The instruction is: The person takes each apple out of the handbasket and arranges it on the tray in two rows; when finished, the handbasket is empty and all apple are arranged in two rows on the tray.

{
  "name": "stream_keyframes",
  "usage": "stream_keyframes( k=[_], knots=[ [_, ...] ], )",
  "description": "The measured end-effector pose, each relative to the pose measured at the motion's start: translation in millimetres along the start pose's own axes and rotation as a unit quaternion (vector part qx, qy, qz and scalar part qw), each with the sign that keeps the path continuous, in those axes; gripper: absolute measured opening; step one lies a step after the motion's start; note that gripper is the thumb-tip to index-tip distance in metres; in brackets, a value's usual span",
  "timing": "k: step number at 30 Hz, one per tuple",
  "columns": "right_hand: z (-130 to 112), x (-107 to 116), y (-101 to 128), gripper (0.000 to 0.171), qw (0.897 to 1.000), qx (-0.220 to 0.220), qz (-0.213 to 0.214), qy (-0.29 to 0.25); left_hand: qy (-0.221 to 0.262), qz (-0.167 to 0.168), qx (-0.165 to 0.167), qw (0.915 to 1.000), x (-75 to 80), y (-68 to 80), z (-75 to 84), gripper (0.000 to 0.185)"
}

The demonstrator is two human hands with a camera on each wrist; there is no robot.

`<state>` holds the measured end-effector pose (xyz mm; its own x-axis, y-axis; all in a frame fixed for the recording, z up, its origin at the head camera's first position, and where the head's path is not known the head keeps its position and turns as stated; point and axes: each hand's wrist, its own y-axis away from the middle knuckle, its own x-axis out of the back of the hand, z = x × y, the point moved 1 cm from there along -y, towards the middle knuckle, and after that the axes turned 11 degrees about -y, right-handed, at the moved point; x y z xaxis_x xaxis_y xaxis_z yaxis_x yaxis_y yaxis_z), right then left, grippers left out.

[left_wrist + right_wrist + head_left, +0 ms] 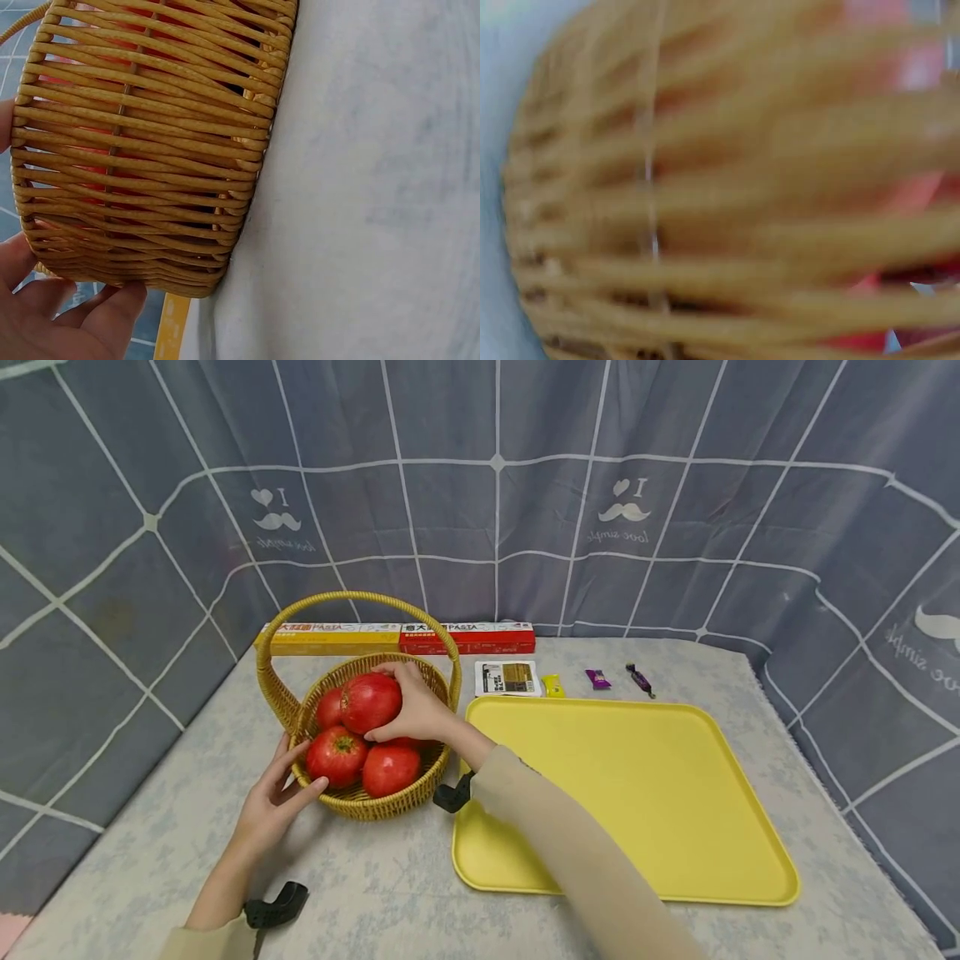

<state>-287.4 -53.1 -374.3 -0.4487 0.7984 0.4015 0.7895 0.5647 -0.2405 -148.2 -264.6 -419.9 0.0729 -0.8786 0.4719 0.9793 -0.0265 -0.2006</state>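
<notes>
A woven wicker basket point(378, 804) with an arched handle stands on the table and holds several red tomatoes. My right hand point(417, 706) reaches into it and grips the top tomato point(371, 702). My left hand point(276, 797) holds the basket's near left rim, fingers on the outer wall. In the left wrist view the basket wall point(150, 142) fills the frame, with my fingers point(112, 315) touching its base edge. The right wrist view is blurred: only basket weave point(705, 210) with red behind it.
A large yellow tray point(637, 793) lies to the right of the basket. Behind stand two long pasta boxes point(397, 639), a small printed packet point(507, 677) and three wrapped candies point(597, 679). A grey checked curtain point(495, 485) encloses the table on its far and side edges.
</notes>
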Motion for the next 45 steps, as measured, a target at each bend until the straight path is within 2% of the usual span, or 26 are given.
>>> stream_keyframes(
  k=[3,6,9,12,14,16,18,21,26,29,32,36,40,45],
  knots=[
    [-10,1,15,0.085,0.999,0.026,-0.016,-0.028,-0.006,0.001,0.005,1.0,-0.1,1.0,-1.1,0.06],
    [-26,9,32,0.085,0.994,0.055,-0.055,-0.078,-0.008,-0.001,0.008,0.9999,-0.5,1.5,-0.6,0.061],
    [-42,21,51,0.085,0.981,0.088,-0.1,-0.143,-0.012,-0.003,0.009,0.9999,-0.4,2.0,0.1,0.061],
    [-52,38,68,0.085,0.963,0.131,-0.12,-0.201,-0.015,-0.004,0.011,0.9998,0.1,2.4,0.5,0.062],
    [-53,52,80,0.085,0.952,0.16,-0.12,-0.232,-0.015,-0.005,0.013,0.9998,0.4,2.3,0.5,0.062],
    [-51,68,89,0.086,0.945,0.183,-0.107,-0.249,-0.014,-0.003,0.011,0.9998,1.1,1.7,0.7,0.062],
    [-48,85,96,0.087,0.942,0.197,-0.091,-0.255,-0.014,0.0,0.01,0.9999,1.7,1.2,1.1,0.061],
    [-40,109,103,0.083,0.945,0.2,-0.059,-0.251,-0.016,0.003,0.009,0.9998,2.2,0.9,1.6,0.061],
    [-20,135,109,0.082,0.953,0.159,0.013,-0.259,-0.015,0.001,0.008,0.9999,1.4,1.0,1.4,0.061],
    [-3,140,108,0.086,0.958,0.105,0.069,-0.257,-0.015,0.0,0.006,0.9999,0.7,1.6,1.0,0.061],
    [14,139,105,0.082,0.963,0.044,0.111,-0.242,-0.013,-0.001,0.007,0.9999,0.4,2.0,0.8,0.061],
    [32,133,101,0.079,0.968,0.0,0.13,-0.215,-0.014,0.001,0.01,0.9999,0.4,1.6,1.4,0.06],
    [48,129,96,0.077,0.975,-0.036,0.136,-0.172,-0.015,0.001,0.011,0.9998,1.3,1.2,2.5,0.061],
    [65,122,92,0.076,0.979,-0.084,0.137,-0.129,-0.013,-0.002,0.008,0.9999,1.6,1.2,1.5,0.061]
  ],
)
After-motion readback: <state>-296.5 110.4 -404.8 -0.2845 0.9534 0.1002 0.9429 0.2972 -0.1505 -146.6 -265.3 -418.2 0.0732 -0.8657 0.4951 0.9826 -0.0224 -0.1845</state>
